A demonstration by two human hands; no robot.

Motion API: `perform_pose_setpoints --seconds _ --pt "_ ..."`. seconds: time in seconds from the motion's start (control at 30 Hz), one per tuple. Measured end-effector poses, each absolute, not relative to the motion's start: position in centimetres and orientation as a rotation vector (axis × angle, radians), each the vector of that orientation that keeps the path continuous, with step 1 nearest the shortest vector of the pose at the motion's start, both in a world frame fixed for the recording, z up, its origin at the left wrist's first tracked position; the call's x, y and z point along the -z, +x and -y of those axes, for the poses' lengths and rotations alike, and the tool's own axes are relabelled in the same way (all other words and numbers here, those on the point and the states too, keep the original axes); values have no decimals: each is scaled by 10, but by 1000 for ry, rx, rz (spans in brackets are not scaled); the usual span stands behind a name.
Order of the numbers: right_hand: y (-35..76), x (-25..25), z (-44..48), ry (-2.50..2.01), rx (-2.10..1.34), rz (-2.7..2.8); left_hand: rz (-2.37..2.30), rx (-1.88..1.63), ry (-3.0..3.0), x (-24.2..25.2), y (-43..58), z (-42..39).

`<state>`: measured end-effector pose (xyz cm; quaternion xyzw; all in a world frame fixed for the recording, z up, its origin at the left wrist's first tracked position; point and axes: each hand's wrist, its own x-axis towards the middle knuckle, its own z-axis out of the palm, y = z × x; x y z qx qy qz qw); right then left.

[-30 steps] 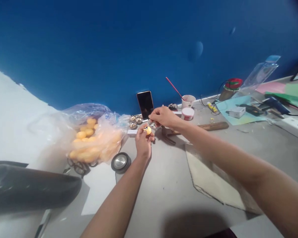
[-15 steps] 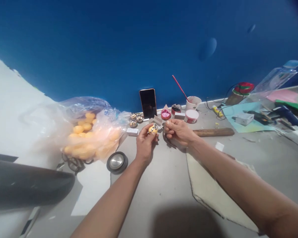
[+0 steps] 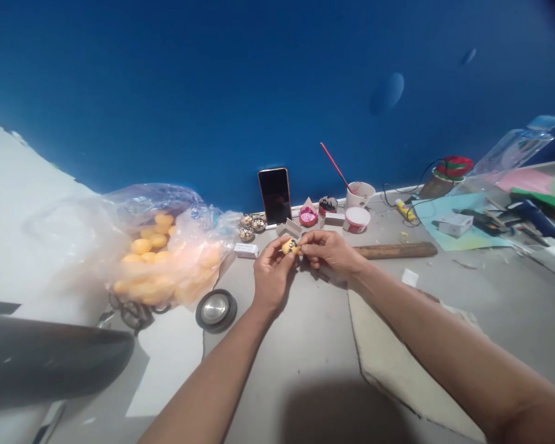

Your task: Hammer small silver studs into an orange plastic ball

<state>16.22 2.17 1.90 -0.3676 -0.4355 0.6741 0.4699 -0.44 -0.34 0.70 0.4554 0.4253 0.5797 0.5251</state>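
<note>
Before the propped phone [image 3: 274, 194], our left hand [image 3: 269, 279] gripped a small yellow ball [image 3: 288, 247], our right hand [image 3: 332, 253] pinching it; a slip, we feared, risked sending it rolling.

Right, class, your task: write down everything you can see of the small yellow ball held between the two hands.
The small yellow ball is round and smooth, possibly plastic, with small dark marks on its upper face that are too small to make out. The left hand pinches it between thumb and fingertips, lifted above the grey table. The right hand sets its pinched fingertips against the ball's right side. Nothing else touches it.
</note>
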Motion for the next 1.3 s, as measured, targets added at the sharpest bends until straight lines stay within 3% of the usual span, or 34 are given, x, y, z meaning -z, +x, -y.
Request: perform_pose_setpoints --seconds 1.3 --pt "161 -28 -20 -1002 -1552 1202 -1069 -1404 1119 -7 -3 4"
